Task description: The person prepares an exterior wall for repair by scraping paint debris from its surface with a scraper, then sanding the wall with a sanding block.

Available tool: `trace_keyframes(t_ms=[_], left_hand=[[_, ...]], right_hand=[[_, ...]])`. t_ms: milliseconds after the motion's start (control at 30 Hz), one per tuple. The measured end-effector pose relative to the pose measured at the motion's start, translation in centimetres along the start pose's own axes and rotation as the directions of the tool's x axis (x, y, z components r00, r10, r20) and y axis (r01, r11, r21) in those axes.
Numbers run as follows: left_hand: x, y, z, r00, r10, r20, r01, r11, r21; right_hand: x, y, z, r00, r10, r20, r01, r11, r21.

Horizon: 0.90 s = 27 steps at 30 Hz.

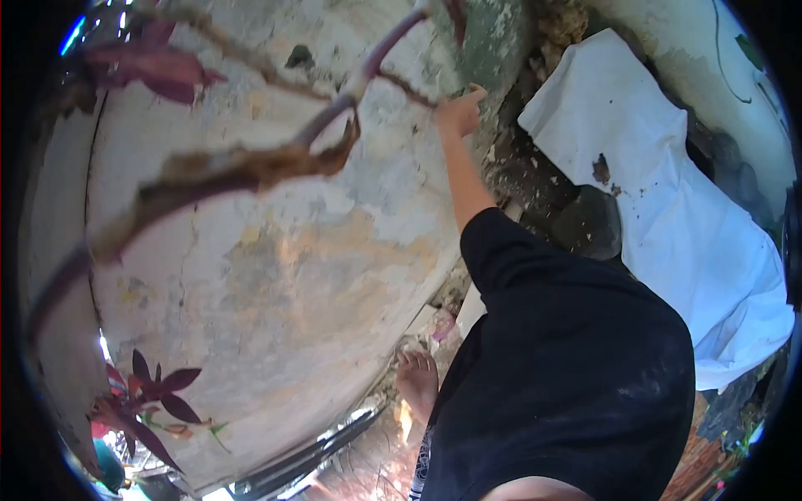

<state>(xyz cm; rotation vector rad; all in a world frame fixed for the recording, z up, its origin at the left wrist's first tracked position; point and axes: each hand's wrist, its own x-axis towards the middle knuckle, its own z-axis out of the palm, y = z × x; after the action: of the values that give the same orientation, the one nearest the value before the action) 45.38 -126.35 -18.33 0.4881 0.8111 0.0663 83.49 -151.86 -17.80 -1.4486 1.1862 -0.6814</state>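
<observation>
My right hand (459,114) reaches forward to the top of the view, beside the weathered wall, with its fingers curled in. A thin brown stem (407,90) runs from a thicker purple branch (374,60) right to the curled fingers. Nearer the camera, the branch crosses the upper left, blurred, with a dry brown leaf (242,167) hanging along it. A black sleeve (493,250) covers the upper part of my arm. My left hand is out of view.
The stained, peeling wall (292,275) fills the left side. A white sheet (668,192) with dark debris lies at right, next to dark soil and stones (589,221). Purple leaves (154,401) stick out at lower left. A bare foot (417,382) stands by the wall's base.
</observation>
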Motion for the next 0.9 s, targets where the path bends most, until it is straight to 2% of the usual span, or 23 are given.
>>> trace_keyframes(t_ms=[67, 100, 167, 200, 267, 300, 367, 500, 567, 600, 667, 700, 767, 900], left_hand=[[1.2, -0.3, -0.9, 0.999, -0.043, -0.02, 0.043, 0.999, -0.006], [2.1, -0.4, -1.1, 0.996, -0.067, -0.051, 0.067, 0.998, -0.008], [3.2, -0.3, 0.6, 0.995, -0.089, -0.045, 0.091, 0.995, 0.048], [3.4, -0.1, 1.8, 0.994, -0.111, -0.007, 0.112, 0.99, 0.081], [3.8, 0.2, 4.0, 0.991, -0.132, 0.013, 0.129, 0.982, 0.141], [4.1, 0.4, 4.4, 0.99, -0.138, 0.009, 0.135, 0.979, 0.152], [4.7, 0.6, 5.2, 0.996, -0.092, 0.004, 0.09, 0.982, 0.168], [4.7, 1.1, 4.5, 0.997, -0.082, -0.005, 0.082, 0.983, 0.165], [4.4, 1.3, 3.5, 0.993, -0.116, -0.008, 0.115, 0.982, 0.147], [4.1, 1.4, 2.9, 0.994, -0.109, -0.014, 0.11, 0.983, 0.145], [3.6, 1.6, 2.0, 0.992, -0.125, 0.006, 0.123, 0.983, 0.135], [3.3, 1.6, 1.7, 0.993, -0.119, 0.007, 0.117, 0.984, 0.131], [2.7, 1.7, 1.3, 0.996, -0.084, -0.022, 0.087, 0.986, 0.141], [3.0, 2.4, 0.4, 0.997, -0.071, -0.023, 0.073, 0.99, 0.124]], right_hand=[[2.7, -0.2, -1.6, 0.988, -0.015, 0.152, 0.029, 0.995, -0.092], [3.8, 0.8, -2.2, 0.991, -0.023, 0.133, 0.035, 0.995, -0.089], [5.2, 4.0, -2.7, 0.958, -0.137, 0.252, 0.136, 0.99, 0.024], [5.8, 5.2, -2.9, 0.962, -0.128, 0.24, 0.126, 0.992, 0.024], [6.2, 6.9, -3.6, 0.957, -0.037, 0.288, 0.01, 0.996, 0.093], [5.9, 7.1, -3.9, 0.96, -0.027, 0.279, 0.002, 0.996, 0.089], [5.3, 6.9, -3.8, 0.975, 0.164, 0.147, -0.162, 0.986, -0.023], [2.5, 3.0, -5.0, 0.959, 0.17, 0.228, -0.163, 0.985, -0.047], [0.2, 1.2, -5.3, 0.974, -0.096, 0.206, 0.083, 0.994, 0.068], [-0.5, 0.8, -5.0, 0.972, -0.092, 0.215, 0.079, 0.995, 0.067], [-1.5, 0.2, -4.2, 0.93, -0.31, 0.195, 0.298, 0.95, 0.092], [-1.7, 0.0, -3.7, 0.929, -0.312, 0.2, 0.299, 0.95, 0.096], [-1.9, -0.7, -3.0, 0.943, -0.309, 0.123, 0.316, 0.948, -0.04], [-1.2, -1.2, -3.3, 0.961, -0.244, 0.13, 0.249, 0.968, -0.025]])
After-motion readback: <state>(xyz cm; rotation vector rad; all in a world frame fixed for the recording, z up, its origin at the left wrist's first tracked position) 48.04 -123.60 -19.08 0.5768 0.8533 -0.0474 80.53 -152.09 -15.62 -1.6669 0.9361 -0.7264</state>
